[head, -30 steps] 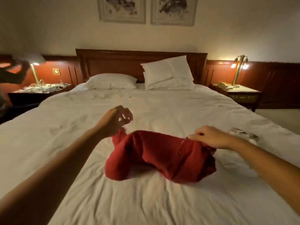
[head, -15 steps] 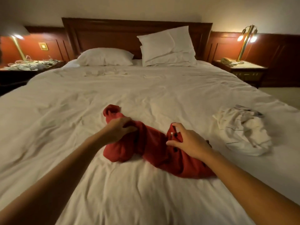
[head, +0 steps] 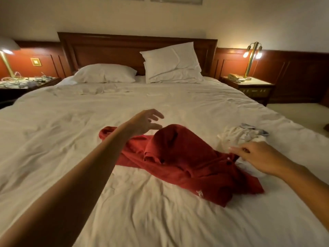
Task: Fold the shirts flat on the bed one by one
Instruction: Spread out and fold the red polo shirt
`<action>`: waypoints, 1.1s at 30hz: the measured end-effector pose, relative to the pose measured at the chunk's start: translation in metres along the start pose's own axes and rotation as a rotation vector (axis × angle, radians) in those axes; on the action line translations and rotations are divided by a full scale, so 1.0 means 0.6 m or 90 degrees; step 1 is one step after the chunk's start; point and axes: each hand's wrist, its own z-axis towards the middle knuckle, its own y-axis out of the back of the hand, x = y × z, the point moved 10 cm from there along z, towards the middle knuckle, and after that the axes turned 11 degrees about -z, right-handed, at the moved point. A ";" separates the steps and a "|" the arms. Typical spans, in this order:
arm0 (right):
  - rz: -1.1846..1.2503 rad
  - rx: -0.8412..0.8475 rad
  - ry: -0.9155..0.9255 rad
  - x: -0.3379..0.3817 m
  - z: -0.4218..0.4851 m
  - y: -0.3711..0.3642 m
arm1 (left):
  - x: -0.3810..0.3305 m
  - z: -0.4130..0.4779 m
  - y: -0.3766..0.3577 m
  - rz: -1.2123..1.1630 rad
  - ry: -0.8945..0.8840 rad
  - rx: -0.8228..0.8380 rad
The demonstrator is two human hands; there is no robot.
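Observation:
A red button-front shirt (head: 179,157) lies crumpled and partly spread across the middle of the white bed (head: 142,211), with one hump bulging upward. My left hand (head: 146,122) hovers just above the shirt's far left part, fingers spread and holding nothing. My right hand (head: 258,157) is at the shirt's right side and pinches the buttoned edge, which rises up to its fingertips. A crumpled white shirt (head: 238,136) lies to the right, partly behind my right hand.
Two white pillows (head: 170,63) lean at the wooden headboard (head: 106,49). A nightstand with a lit brass lamp (head: 252,56) stands on the right. Another nightstand with cables (head: 25,82) is on the left. Carpeted floor (head: 302,113) lies beyond the bed's right edge.
My left hand has let go of the red shirt and lifted away with fingers spread. The shirt has spread out wider to the right, and my right hand has moved right with its edge.

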 end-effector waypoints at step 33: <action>0.037 -0.006 -0.165 0.022 0.172 -0.171 | 0.241 0.090 -0.120 0.210 0.100 0.085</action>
